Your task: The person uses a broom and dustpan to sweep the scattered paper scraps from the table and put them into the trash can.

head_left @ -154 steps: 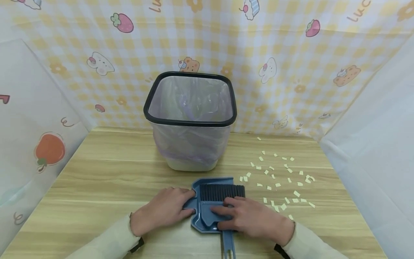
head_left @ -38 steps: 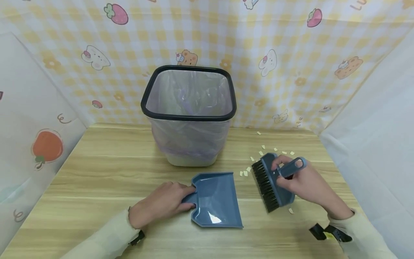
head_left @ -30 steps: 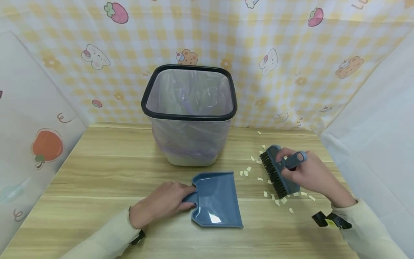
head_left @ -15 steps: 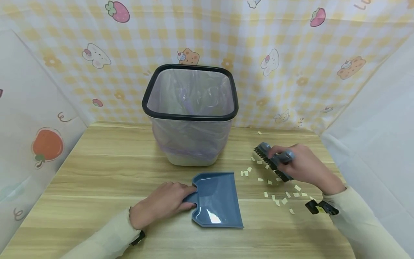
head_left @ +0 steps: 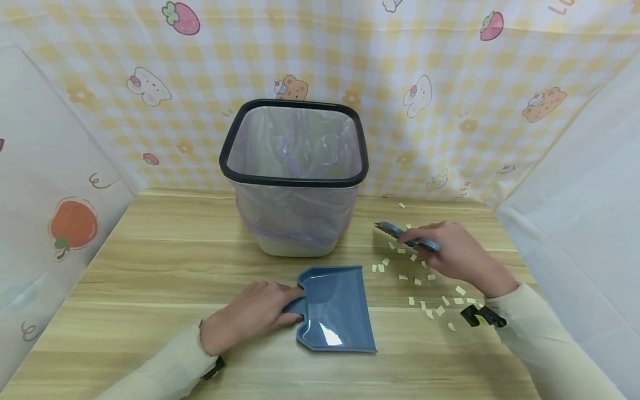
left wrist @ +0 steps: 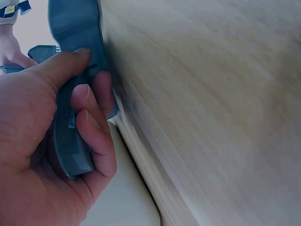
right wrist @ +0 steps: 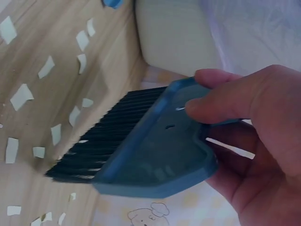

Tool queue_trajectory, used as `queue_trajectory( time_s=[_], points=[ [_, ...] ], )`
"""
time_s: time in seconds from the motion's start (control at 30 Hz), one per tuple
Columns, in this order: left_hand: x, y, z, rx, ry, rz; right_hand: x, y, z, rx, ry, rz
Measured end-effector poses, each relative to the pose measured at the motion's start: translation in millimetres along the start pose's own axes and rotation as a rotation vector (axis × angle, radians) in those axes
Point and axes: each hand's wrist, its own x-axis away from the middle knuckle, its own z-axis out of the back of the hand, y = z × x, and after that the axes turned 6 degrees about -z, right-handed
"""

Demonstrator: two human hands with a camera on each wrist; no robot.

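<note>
My left hand grips the short handle of a blue dustpan, which lies on the table with its wide mouth facing right. In the left wrist view, the thumb and curled fingers wrap that handle. Over on the right, my right hand holds a blue hand brush with dark bristles. The brush is tilted, its bristles pointing left toward the tabletop. Small pale paper scraps lie scattered below and around it. No scraps show in the dustpan.
Behind the dustpan stands a bin with a black rim and a clear purplish liner. A checked cloth hangs behind the wooden table, and white cloth walls flank it on both sides.
The brush, earlier lying on the dustpan, is now in my right hand over the scraps. Lately it has swung left and toward the back, tilting. The left hand and dustpan stay put.
</note>
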Motion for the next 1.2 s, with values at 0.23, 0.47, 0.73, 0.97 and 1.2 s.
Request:
queue_trajectory(
  time_s=[0.23,0.47,0.73,0.97,1.2],
  points=[
    [1.5,0.7,-1.0,-0.010,0.005,0.002,1.5,0,-10,0.066,-0.045,0.015],
    [1.6,1.7,-0.8,-0.008,0.006,0.005,9.6,2,-13,0.035,-0.073,0.099],
    [1.7,1.5,-0.5,-0.018,0.013,0.003,20.7,1,-9,0.000,-0.082,0.186],
    [1.1,1.0,0.5,-0.009,-0.001,0.017,32.5,-8,-2,0.008,-0.175,0.199],
    [0.6,0.5,0.1,-0.001,-0.008,0.021,40.6,-22,3,-0.013,-0.242,0.237]
  ],
)
